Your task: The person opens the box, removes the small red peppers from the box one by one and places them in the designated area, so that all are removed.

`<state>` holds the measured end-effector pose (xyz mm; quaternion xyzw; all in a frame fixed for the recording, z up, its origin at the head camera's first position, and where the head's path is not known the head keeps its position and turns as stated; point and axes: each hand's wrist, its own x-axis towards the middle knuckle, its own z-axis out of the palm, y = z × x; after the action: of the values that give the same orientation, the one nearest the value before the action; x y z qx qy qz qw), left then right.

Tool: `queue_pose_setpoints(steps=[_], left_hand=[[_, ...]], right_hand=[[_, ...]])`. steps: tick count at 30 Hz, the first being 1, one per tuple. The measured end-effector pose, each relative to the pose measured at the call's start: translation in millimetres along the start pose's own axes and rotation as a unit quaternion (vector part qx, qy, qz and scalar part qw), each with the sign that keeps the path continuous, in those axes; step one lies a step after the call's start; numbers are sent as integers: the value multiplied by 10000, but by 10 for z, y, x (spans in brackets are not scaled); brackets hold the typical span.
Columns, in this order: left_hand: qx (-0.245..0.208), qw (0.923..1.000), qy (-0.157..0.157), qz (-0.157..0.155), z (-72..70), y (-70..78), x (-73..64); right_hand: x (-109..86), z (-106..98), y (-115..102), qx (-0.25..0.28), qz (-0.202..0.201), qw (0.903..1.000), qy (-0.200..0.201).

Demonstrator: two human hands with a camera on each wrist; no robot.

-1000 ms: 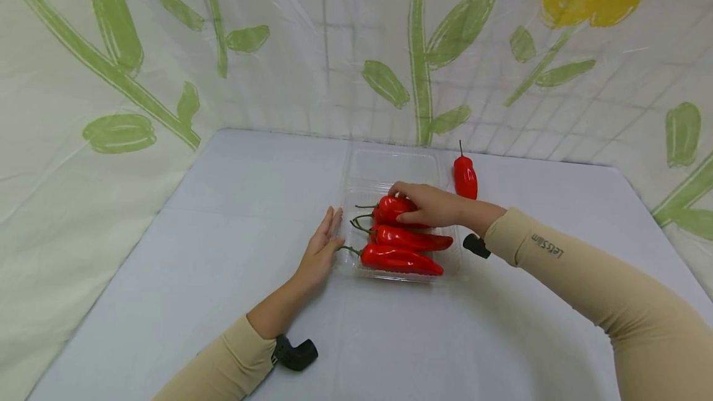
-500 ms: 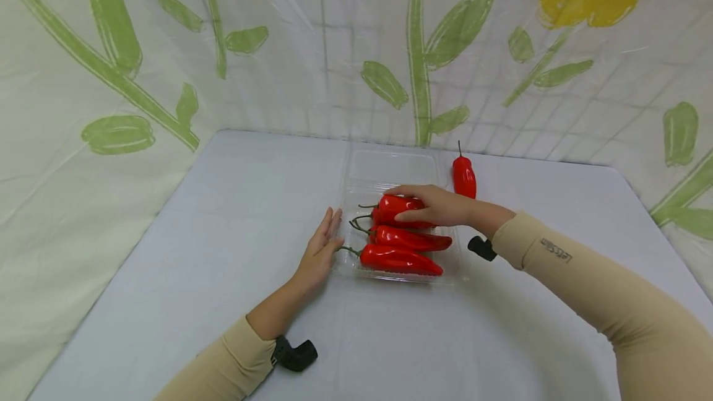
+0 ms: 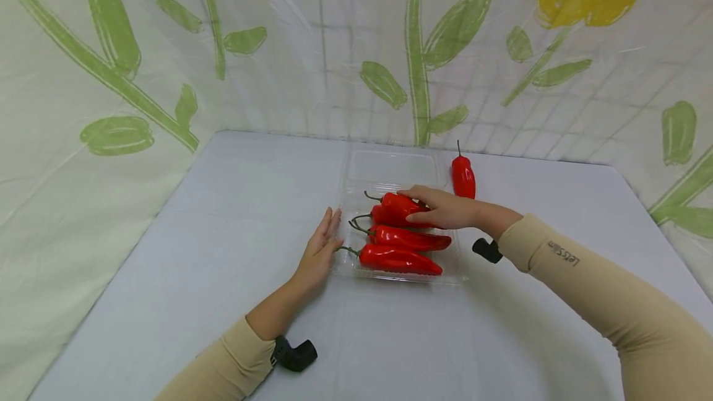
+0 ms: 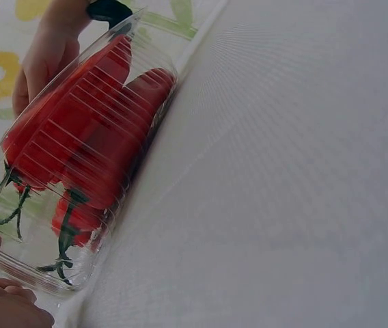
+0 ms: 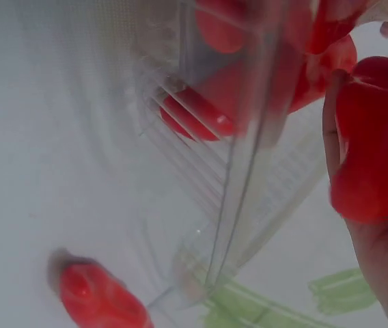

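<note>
A clear plastic box (image 3: pixel 351 270) holds several red peppers, stems pointing left, among them a long pepper (image 3: pixel 400 260) nearest the front. My right hand (image 3: pixel 448 209) grips the farthest red pepper (image 3: pixel 397 203) from above, over the box's far part. In the right wrist view this pepper (image 5: pixel 375 140) lies against the palm, outside the box's near wall. My left hand (image 3: pixel 316 252) rests along the box's left side with straight fingers and the thumb at the rim. The left wrist view catches its fingers (image 4: pixel 9 304) at the box corner.
The box's clear lid (image 3: pixel 395 166) lies folded back toward the flowered curtain (image 3: pixel 301 91). One more red pepper (image 3: pixel 463 177) lies on the white table (image 3: pixel 262 197), right of the lid and beyond my right forearm.
My right hand has shifted slightly to the right with its pepper, whose stem end now sits farther right and is tilted. The left hand and the other peppers stay put.
</note>
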<state>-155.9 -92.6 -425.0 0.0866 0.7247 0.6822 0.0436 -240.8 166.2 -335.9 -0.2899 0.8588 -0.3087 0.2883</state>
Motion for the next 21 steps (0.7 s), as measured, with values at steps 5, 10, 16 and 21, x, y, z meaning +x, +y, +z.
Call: queue_pose_setpoints(steps=[5, 10, 16, 21], left_hand=[[-20, 10000, -11, 8, -3, -1, -3], [-47, 10000, -20, 36, -8, -3, 2], [-16, 10000, -27, 4, -7, -6, 5], [-37, 10000, -25, -43, -6, 3, -3]], right_hand=[[-2, 2, 35, 29, 58, 10000, -23], [-16, 6, 57, 124, -4, 9998, -141], [-40, -6, 86, 558, -65, 9984, 12], [-55, -33, 125, 403, -77, 9980, 485]])
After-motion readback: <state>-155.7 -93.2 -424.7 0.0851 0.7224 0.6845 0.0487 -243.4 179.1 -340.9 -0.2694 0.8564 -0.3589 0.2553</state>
